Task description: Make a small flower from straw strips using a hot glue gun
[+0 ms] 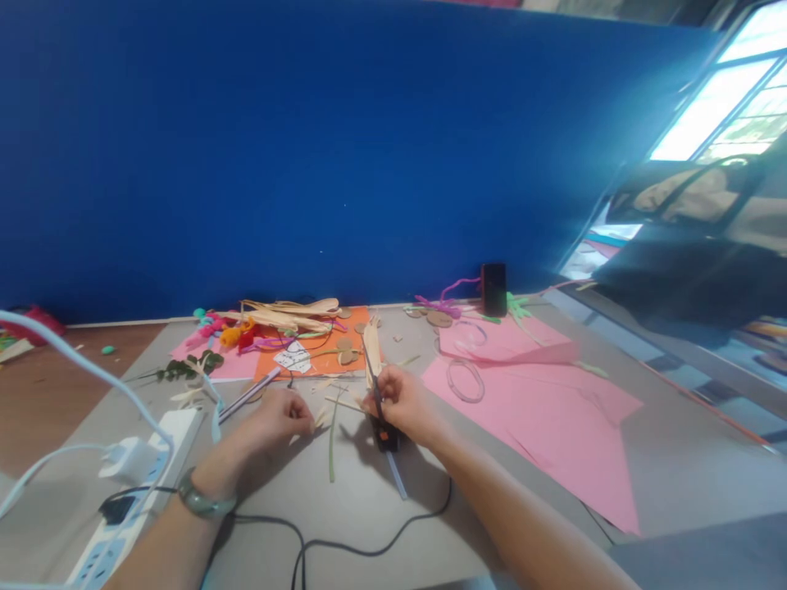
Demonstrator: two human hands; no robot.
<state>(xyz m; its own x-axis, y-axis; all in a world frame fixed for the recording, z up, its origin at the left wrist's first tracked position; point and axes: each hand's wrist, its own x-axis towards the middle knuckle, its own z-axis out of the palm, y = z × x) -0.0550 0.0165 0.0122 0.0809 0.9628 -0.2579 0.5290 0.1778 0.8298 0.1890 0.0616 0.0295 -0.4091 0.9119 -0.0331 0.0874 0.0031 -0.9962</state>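
Left hand (286, 412): left of lower centre, fingertips pinched; cannot tell whether on a scrap.
Pale strip (344, 404): below centre; probably light, bendy; hold near an end.
Right hand (398, 401): pinching the pale strip's right end.
Black tool (386, 436): across right hand; likely stiff, heavier; grip body.

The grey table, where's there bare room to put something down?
Two patches of table look bare: right of the pink paper, and between the left hand, green strip and black cable. It's crowded at the back, where pale strips and brown discs lie over orange paper, and around the right hand and black tool.
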